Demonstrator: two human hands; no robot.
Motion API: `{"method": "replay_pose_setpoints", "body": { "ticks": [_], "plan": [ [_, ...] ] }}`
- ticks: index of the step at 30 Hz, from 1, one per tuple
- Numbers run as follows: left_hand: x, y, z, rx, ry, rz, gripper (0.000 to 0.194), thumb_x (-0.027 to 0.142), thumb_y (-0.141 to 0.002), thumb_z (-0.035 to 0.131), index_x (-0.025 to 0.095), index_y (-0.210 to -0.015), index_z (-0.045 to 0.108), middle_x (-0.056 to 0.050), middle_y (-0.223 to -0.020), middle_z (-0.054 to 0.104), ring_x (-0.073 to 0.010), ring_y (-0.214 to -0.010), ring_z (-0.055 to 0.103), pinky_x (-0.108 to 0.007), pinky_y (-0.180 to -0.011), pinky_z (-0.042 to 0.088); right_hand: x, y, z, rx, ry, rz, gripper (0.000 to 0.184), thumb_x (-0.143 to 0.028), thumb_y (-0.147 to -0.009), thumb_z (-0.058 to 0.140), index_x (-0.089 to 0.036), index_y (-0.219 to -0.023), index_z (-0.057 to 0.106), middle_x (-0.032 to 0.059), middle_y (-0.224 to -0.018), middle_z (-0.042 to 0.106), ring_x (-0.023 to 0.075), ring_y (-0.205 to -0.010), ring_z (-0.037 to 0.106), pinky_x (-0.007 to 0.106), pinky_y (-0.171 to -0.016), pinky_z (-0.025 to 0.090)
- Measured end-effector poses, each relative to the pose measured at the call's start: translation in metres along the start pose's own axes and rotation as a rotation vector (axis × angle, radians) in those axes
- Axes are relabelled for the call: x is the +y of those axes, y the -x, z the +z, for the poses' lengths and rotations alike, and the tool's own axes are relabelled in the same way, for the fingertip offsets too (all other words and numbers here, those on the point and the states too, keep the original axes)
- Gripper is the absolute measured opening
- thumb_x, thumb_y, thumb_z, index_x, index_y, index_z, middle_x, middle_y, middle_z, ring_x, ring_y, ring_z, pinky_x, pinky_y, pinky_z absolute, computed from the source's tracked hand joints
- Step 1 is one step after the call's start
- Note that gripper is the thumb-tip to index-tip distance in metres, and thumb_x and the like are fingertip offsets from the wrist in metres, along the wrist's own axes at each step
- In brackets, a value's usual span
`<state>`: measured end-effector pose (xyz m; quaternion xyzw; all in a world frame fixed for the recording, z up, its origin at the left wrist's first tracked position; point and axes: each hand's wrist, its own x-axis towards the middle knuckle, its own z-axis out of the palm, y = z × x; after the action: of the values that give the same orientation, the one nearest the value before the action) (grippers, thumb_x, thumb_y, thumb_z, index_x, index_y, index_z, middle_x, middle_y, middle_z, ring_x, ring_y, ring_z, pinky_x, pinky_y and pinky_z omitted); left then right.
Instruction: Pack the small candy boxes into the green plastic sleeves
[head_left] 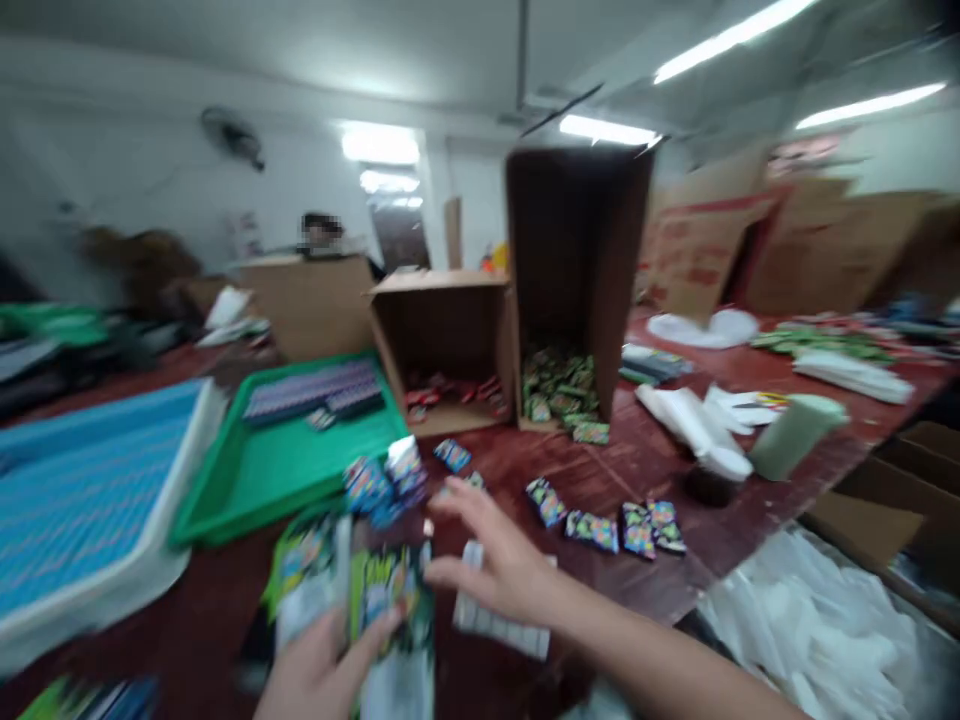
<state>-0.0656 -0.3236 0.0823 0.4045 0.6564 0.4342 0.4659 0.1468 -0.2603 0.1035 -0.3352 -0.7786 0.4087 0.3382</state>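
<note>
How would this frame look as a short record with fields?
left hand: thumb over a green-and-black pouch; grip blurred
right hand: fingers spread, nothing clearly held
table: dark red
loose packets: right of the right hand
green tray: purple packs inside
short box: red packets
tall box: green packets
image: blurred

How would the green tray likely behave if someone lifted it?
The green tray is probably stiff, as its raised rim keeps a clean, straight-edged shape. It may feel heavier at its far side, where the purple strips are gathered. Those might slide toward the near side if the far side rose, since the floor there looks smooth and bare.
</note>
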Motion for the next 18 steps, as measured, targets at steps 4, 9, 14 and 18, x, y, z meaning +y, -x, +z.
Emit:
{"method": "replay_pose_setpoints", "body": {
  "ticks": [4, 9, 14, 18],
  "plan": [
    [-0.041, 0.019, 0.005, 0.119, -0.116, 0.035, 0.039, 0.058, -0.088, 0.066, 0.019, -0.085, 0.067, -0.005, -0.084, 0.076, -0.0287, -0.085, 0.073, -0.038, -0.076, 0.059, 0.022, 0.031, 0.073, 0.042, -0.017, 0.371, 0.040, -0.051, -0.102, 0.052, -0.021, -0.129, 0.054, 0.0142, -0.112, 0.074, 0.0302, -0.104, 0.074, 0.042, -0.087, 0.057],
    [-0.090, 0.020, 0.015, 0.225, 0.141, 0.097, 0.049, 0.046, -0.098, 0.058, 0.024, -0.140, 0.045, -0.010, -0.120, 0.072, -0.0225, -0.106, 0.071, -0.036, -0.095, 0.055, 0.039, 0.050, 0.120, 0.026, 0.020, 0.410, 0.033, -0.043, -0.107, 0.040, -0.022, -0.130, 0.050, 0.0149, -0.112, 0.073, 0.0318, -0.103, 0.074, 0.044, -0.086, 0.058],
    [-0.115, 0.018, -0.010, -0.016, 0.370, 0.043, 0.059, 0.037, -0.094, 0.068, 0.027, -0.144, 0.039, -0.009, -0.122, 0.070, -0.0209, -0.104, 0.071, -0.035, -0.090, 0.056, 0.057, 0.038, 0.107, -0.060, -0.297, 0.345, 0.047, -0.044, -0.103, 0.055, -0.026, -0.145, 0.043, 0.0081, -0.124, 0.068, 0.0218, -0.111, 0.068, 0.037, -0.096, 0.057],
    [-0.115, 0.012, -0.036, -0.019, 0.288, -0.039, 0.024, 0.040, -0.095, 0.067, 0.022, -0.110, 0.061, -0.006, -0.111, 0.071, -0.0197, -0.101, 0.068, -0.031, -0.087, 0.054, 0.059, 0.022, 0.097, -0.186, -0.402, 0.468, 0.031, -0.046, -0.100, 0.060, -0.029, -0.126, 0.063, 0.0024, -0.103, 0.068, 0.0176, -0.086, 0.069, 0.028, -0.064, 0.059]
  ]
}}
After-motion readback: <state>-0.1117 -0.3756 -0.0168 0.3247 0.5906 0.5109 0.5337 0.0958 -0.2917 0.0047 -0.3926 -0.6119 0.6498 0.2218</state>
